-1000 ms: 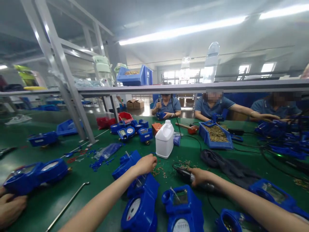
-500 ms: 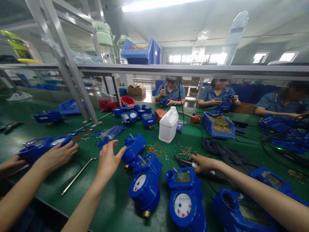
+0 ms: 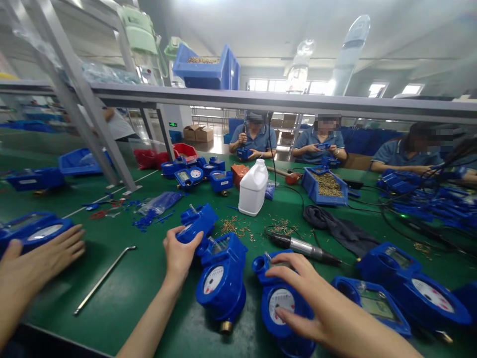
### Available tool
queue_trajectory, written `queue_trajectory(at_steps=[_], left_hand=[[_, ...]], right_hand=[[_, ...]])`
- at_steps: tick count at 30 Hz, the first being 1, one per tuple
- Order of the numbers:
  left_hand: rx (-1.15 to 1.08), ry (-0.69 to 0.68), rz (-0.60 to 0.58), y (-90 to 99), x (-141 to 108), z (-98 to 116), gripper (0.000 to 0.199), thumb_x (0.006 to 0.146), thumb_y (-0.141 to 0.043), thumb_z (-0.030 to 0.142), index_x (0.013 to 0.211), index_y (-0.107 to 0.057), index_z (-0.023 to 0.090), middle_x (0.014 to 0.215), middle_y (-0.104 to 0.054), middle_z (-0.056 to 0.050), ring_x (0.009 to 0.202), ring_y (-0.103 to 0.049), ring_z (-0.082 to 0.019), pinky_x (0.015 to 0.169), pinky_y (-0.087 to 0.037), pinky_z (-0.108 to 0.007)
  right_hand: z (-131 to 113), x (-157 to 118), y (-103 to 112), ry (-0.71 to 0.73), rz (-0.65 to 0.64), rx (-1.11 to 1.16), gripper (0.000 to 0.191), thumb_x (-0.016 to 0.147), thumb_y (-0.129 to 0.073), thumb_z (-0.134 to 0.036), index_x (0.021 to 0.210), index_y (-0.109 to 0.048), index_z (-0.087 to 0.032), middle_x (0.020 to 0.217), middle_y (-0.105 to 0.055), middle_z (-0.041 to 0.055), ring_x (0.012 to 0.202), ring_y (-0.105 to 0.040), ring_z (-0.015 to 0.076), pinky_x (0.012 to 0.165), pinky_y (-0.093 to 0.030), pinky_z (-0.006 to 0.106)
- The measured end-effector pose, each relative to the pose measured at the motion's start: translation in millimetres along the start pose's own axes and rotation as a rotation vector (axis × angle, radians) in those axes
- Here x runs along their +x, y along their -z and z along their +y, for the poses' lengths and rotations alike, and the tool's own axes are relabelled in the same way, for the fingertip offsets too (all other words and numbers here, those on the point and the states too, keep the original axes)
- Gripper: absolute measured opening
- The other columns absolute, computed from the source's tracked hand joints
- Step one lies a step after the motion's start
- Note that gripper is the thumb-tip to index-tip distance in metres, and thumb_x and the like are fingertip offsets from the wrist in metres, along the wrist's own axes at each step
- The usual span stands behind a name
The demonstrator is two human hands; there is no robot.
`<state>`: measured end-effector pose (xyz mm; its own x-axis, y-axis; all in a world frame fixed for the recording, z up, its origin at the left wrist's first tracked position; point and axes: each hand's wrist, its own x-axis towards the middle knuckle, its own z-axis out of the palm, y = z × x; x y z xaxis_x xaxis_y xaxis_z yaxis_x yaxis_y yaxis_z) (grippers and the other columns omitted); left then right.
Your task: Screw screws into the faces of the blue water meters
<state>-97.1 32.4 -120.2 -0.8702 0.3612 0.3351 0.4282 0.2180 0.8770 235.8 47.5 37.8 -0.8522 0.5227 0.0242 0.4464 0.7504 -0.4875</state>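
**Two hands on blue meters at a crowded green bench**

The right hand [image 3: 316, 308] lies over the front meter [image 3: 285, 303], fingers spread apart across its dial and casing; it covers the meter's right side, and the wrist runs out of the frame at the bottom. The left hand [image 3: 181, 251] grips the rear meter [image 3: 197, 223] from below, fingers curled onto its blue body, so the underside of that piece is hidden. Between the two sits a middle meter [image 3: 222, 278], touched by neither hand, its brass fitting showing at the lower end.

At the far left another person's hand [image 3: 35, 263] rests with fingers loosely apart against a meter [image 3: 32, 231] that is cut off by the frame edge (whose arm this is cannot be seen past the wrist).

Behind the front meter lies an electric screwdriver [image 3: 303, 247], its cable trailing toward a dark cloth [image 3: 341, 228]. Small brass screws [image 3: 234, 227] are scattered on the green table [image 3: 122, 283] just before a white plastic jug [image 3: 253, 188]. A bent metal rod [image 3: 104, 279] lies left of the left forearm. A blue tray of screws [image 3: 324, 186] stands further back, and the meters at right [image 3: 410, 283] are partly cut off. The workers opposite are small and blurred.
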Motion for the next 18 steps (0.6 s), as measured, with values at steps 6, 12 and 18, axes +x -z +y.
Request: queue_trajectory(at_steps=[6, 12, 18], left_hand=[[0.140, -0.232, 0.097, 21.0, -1, -27, 0.065, 0.064, -0.071, 0.051, 0.114, -0.047, 0.017, 0.111, -0.046, -0.010, 0.122, -0.036, -0.031, 0.104, -0.035, -0.047], [0.213, -0.417, 0.018, 11.2, 60, -47, 0.069, 0.070, -0.067, 0.051, 0.121, -0.042, 0.013, 0.126, -0.034, -0.015, 0.129, -0.029, -0.032, 0.108, -0.030, -0.047], [0.256, -0.494, -0.042, 3.4, 85, -49, 0.075, 0.070, -0.068, 0.050, 0.128, -0.040, 0.012, 0.125, -0.041, -0.016, 0.127, -0.034, -0.034, 0.107, -0.031, -0.048]], right_hand=[[24, -26, -66, -0.080, 0.365, -0.101, 0.043, 0.087, -0.050, -0.024, 0.129, -0.046, -0.032, 0.150, -0.026, 0.0058, 0.138, -0.025, 0.0308, 0.106, -0.038, 0.052], [21, -27, -111, -0.160, 0.608, -0.010, 0.036, 0.090, -0.046, -0.026, 0.125, -0.050, -0.032, 0.155, -0.014, 0.0017, 0.139, -0.021, 0.0344, 0.107, -0.030, 0.058], [14, -22, -121, -0.521, 0.734, 0.372, 0.054, 0.090, -0.046, -0.044, 0.140, -0.033, -0.030, 0.155, -0.017, 0.0033, 0.141, -0.021, 0.0285, 0.112, -0.026, 0.050]])
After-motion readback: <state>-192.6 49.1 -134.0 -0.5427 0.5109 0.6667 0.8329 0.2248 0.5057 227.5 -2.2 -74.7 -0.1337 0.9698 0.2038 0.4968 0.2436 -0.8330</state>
